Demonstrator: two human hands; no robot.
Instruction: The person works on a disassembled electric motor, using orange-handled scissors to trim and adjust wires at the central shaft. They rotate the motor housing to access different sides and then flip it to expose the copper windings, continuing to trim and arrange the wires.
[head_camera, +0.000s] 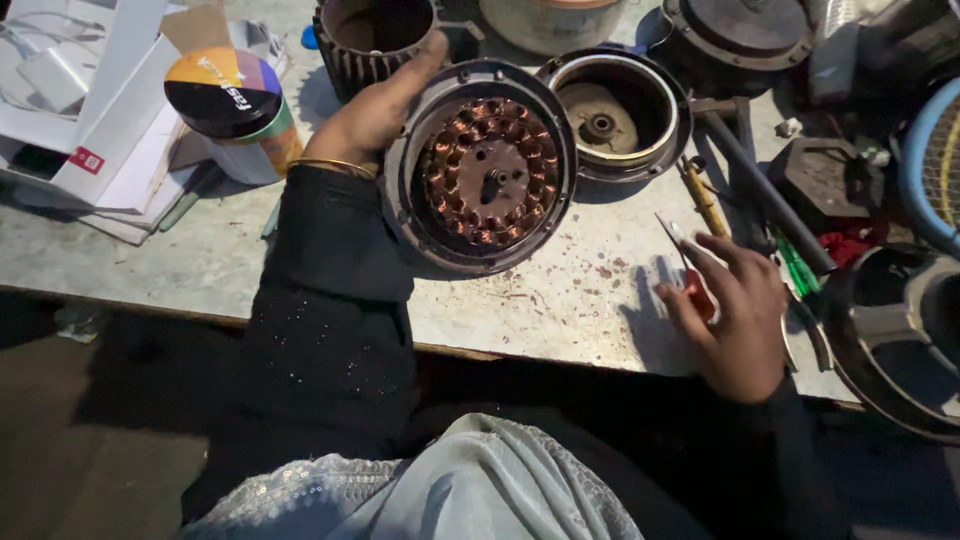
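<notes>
My left hand (375, 110) grips the rim of a round fan motor (485, 165), tilting it up off the workbench so its ring of copper windings faces me. My right hand (735, 315) rests near the bench's front edge, fingers curled around a red-handled tool (697, 290) whose thin metal tip points up and left. An empty round motor cover (612, 115) with a central bearing lies just right of the motor. Both my sleeves are black.
A tin with a colourful lid (232, 110) and white cardboard boxes (100, 110) sit at the left. A dark finned motor housing (375, 35) stands behind. Screwdrivers (705, 200), a long metal bar (765, 190) and another housing (895, 330) crowd the right side.
</notes>
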